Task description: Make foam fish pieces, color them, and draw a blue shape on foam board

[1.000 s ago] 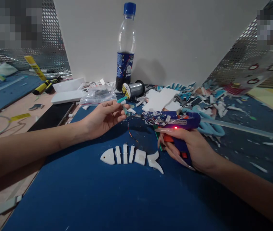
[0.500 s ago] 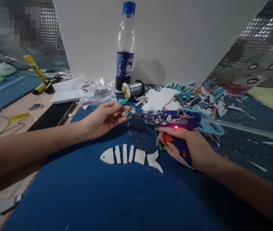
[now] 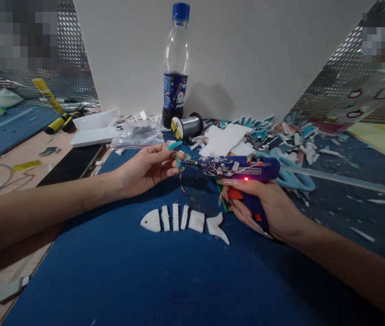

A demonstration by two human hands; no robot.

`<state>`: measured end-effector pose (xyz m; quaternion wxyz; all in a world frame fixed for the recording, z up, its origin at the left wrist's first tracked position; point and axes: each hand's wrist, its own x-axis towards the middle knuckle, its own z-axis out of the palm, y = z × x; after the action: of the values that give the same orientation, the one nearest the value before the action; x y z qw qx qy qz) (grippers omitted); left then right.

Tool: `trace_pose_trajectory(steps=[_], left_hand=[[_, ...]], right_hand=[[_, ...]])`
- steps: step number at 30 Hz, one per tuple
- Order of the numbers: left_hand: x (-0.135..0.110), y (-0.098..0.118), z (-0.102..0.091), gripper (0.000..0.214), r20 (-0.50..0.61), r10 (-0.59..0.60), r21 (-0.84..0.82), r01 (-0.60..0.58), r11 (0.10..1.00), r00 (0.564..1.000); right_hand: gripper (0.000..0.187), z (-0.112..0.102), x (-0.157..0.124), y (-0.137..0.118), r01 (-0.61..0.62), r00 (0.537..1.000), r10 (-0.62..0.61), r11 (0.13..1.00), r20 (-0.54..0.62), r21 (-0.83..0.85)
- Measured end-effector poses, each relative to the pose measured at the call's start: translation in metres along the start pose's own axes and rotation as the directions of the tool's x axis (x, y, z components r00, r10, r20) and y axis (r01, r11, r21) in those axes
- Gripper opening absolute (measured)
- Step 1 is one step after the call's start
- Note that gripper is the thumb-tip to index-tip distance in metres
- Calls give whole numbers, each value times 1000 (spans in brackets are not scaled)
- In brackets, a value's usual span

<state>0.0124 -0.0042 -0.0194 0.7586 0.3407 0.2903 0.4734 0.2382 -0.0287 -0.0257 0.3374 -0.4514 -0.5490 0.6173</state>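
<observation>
The fingers of the left hand (image 3: 155, 166) are bent in close to the thumb, near the middle of the frame. What they pinch is too small to see, so I can't tell if they are shut on something. The thumb has a long teal nail.

The fingers of the right hand (image 3: 274, 208) are wrapped tight around the handle of a blue glue gun (image 3: 258, 171), right of the middle. A red light (image 3: 246, 179) shines on it, and bits of scrap stick to its front. Its metal tip (image 3: 193, 163) points left, just beside the left fingers. A clear glue stick (image 3: 345, 182) pokes out the back.

A thin wire (image 3: 183, 188) hangs below the left hand. Under that, in the lower middle, a white fish (image 3: 196, 222) lies in six pieces on a blue mat (image 3: 111, 280), head to the left, tail to the right.

Farther back are a spool (image 3: 191, 127) and, at the upper middle, a tall bottle (image 3: 176, 90) with dark drink. White scraps (image 3: 227, 139) lie right of the spool.
</observation>
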Motion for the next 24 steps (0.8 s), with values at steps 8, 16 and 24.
trace_pose_trajectory(steps=[8,16,24], left_hand=[[0,0,3,28,-55,32,-14,-32,999,998],[1,-2,-5,21,-43,170,57,-167,984,985],[-3,8,-6,18,114,333,464,-347,815,936]], right_hand=[[50,0,0,2,43,999,-43,999,-22,-2],[50,-1,-1,1,38,999,-38,999,-15,1],[44,3,0,-4,56,998,-55,998,-18,40]])
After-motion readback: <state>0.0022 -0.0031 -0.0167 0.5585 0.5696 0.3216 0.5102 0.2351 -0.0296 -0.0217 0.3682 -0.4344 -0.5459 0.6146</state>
